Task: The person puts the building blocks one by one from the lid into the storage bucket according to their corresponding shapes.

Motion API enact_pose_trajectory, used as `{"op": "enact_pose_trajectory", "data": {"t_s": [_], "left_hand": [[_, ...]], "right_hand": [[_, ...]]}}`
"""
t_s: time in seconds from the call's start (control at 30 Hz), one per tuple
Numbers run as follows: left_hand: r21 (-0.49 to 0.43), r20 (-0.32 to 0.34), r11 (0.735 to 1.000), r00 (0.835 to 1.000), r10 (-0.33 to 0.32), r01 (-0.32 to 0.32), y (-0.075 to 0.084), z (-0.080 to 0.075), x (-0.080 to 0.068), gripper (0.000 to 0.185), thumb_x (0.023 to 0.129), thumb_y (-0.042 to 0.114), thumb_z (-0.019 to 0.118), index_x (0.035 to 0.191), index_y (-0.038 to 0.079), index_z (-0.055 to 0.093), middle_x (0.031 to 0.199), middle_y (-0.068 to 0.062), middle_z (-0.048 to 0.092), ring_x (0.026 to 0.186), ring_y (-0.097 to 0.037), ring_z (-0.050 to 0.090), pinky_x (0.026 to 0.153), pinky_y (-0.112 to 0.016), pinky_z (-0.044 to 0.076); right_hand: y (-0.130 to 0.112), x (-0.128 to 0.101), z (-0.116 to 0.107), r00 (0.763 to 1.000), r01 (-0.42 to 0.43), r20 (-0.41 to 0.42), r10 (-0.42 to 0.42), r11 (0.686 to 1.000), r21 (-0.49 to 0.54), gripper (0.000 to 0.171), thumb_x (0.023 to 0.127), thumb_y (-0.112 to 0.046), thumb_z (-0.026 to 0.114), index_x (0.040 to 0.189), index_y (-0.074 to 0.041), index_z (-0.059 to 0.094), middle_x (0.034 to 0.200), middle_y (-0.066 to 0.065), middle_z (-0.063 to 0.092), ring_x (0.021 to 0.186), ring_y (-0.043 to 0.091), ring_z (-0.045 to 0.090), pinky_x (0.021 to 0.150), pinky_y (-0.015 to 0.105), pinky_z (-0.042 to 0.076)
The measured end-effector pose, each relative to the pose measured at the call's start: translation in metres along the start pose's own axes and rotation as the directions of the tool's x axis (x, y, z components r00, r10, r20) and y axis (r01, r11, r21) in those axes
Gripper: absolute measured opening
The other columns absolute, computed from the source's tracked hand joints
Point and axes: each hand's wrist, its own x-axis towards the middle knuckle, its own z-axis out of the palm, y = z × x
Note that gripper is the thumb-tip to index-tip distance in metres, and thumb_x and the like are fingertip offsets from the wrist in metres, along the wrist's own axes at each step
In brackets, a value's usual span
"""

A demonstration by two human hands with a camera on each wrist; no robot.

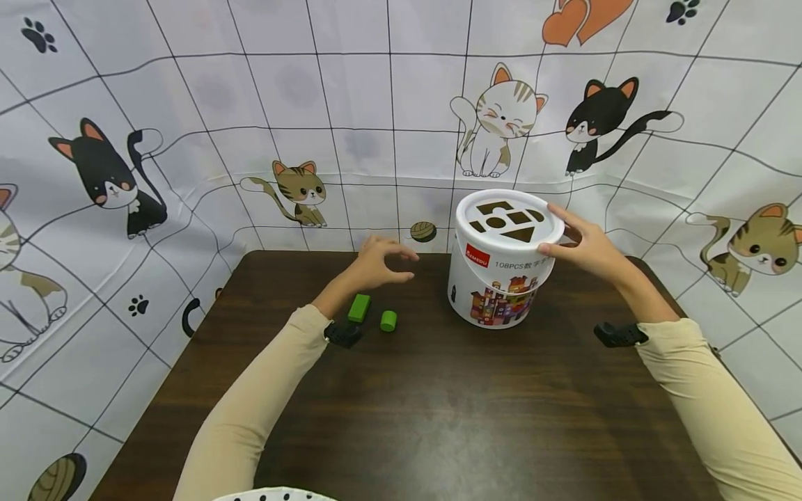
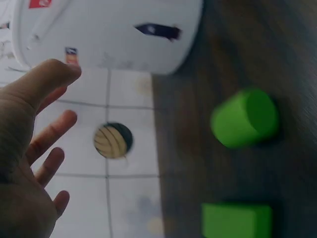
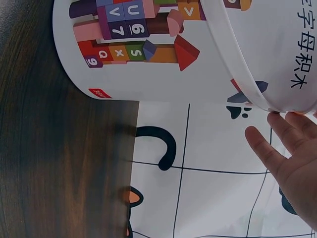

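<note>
- White round bucket (image 1: pixel 501 278) on the worktop (image 1: pixel 438 403), shape-cutout lid (image 1: pixel 509 221), block pics
- Label says "108PCS"
- Right hand (image 1: pixel 585 247) grasping the lid rim
- Left hand (image 1: pixel 376 263) released, hovering loose

A dark brown wooden table (image 1: pixel 438 417) stands against a white grid-patterned cloth backdrop (image 1: pixel 351 90) printed with cartoon cats, paw prints and orange hearts.
</note>
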Motion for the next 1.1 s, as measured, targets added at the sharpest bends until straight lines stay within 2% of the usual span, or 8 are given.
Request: {"op": "enact_pose_trajectory", "data": {"t_s": [0.13,0.2,0.27,0.4,0.6,0.83,1.1], "left_hand": [[-0.026,0.084,0.999,0.996,-0.025,0.028,-0.016,0.003,-0.014,0.035,0.088,0.024,0.081,0.121,0.019,0.074,0.124,-0.009,0.066,0.146,-0.041,0.029,0.114,-0.068,0.014],[-0.03,0.121,0.999,0.992,-0.033,0.037,-0.023,0.005,-0.019,0.034,0.087,0.023,0.082,0.121,0.02,0.075,0.123,-0.009,0.066,0.147,-0.043,0.027,0.112,-0.069,0.013],[-0.022,0.155,0.999,0.987,-0.037,0.041,-0.029,0.007,-0.024,0.034,0.087,0.021,0.081,0.12,0.021,0.075,0.122,-0.009,0.066,0.142,-0.041,0.031,0.109,-0.066,0.016],[0.015,0.218,0.999,0.975,-0.05,0.048,-0.038,0.012,-0.031,0.036,0.086,0.018,0.082,0.122,0.02,0.075,0.121,-0.006,0.065,0.122,-0.033,0.04,0.102,-0.06,0.02],[0.054,0.303,0.998,0.951,-0.057,0.042,-0.042,0.019,-0.038,0.042,0.083,0.015,0.083,0.124,0.019,0.075,0.123,-0.005,0.066,0.12,-0.031,0.042,0.096,-0.054,0.024],[0.079,0.35,0.996,0.935,-0.066,0.041,-0.045,0.03,-0.039,0.043,0.084,0.014,0.082,0.124,0.026,0.075,0.127,-0.003,0.063,0.123,-0.03,0.04,0.097,-0.052,0.023],[0.114,0.336,0.993,0.94,-0.066,0.029,-0.041,0.045,-0.035,0.04,0.084,0.017,0.082,0.122,0.027,0.076,0.132,-0.004,0.063,0.122,-0.029,0.04,0.097,-0.051,0.024]], "right_hand": [[0.001,-0.001,0.0,1.0,-0.004,0.001,0.004,1.0,0.004,0.091,0.093,-0.019,0.076,0.164,-0.021,0.019,0.169,0.011,0.024,0.15,0.035,0.037,0.092,0.005,0.044],[0.001,-0.001,0.0,1.0,-0.009,0.002,0.009,1.0,0.008,0.091,0.093,-0.019,0.075,0.164,-0.022,0.019,0.169,0.011,0.024,0.15,0.035,0.036,0.091,0.005,0.044],[0.001,-0.001,0.0,1.0,-0.013,0.001,0.013,1.0,0.009,0.091,0.093,-0.019,0.076,0.164,-0.022,0.019,0.169,0.011,0.024,0.15,0.035,0.036,0.091,0.004,0.043],[0.002,-0.002,0.0,1.0,-0.014,-0.002,0.014,1.0,0.006,0.091,0.093,-0.019,0.076,0.164,-0.024,0.019,0.169,0.01,0.024,0.15,0.034,0.036,0.091,0.004,0.043],[0.002,-0.002,0.0,1.0,-0.013,0.0,0.013,1.0,0.006,0.091,0.093,-0.019,0.076,0.164,-0.025,0.019,0.169,0.01,0.024,0.15,0.034,0.037,0.091,0.004,0.043],[0.001,-0.002,0.0,1.0,-0.009,-0.001,0.009,1.0,0.011,0.091,0.093,-0.018,0.075,0.164,-0.024,0.019,0.169,0.01,0.024,0.149,0.034,0.037,0.092,0.004,0.043],[0.001,-0.001,0.0,1.0,-0.013,0.007,0.013,1.0,0.006,0.09,0.093,-0.019,0.075,0.164,-0.026,0.019,0.169,0.009,0.024,0.15,0.034,0.037,0.091,0.004,0.043]]}}
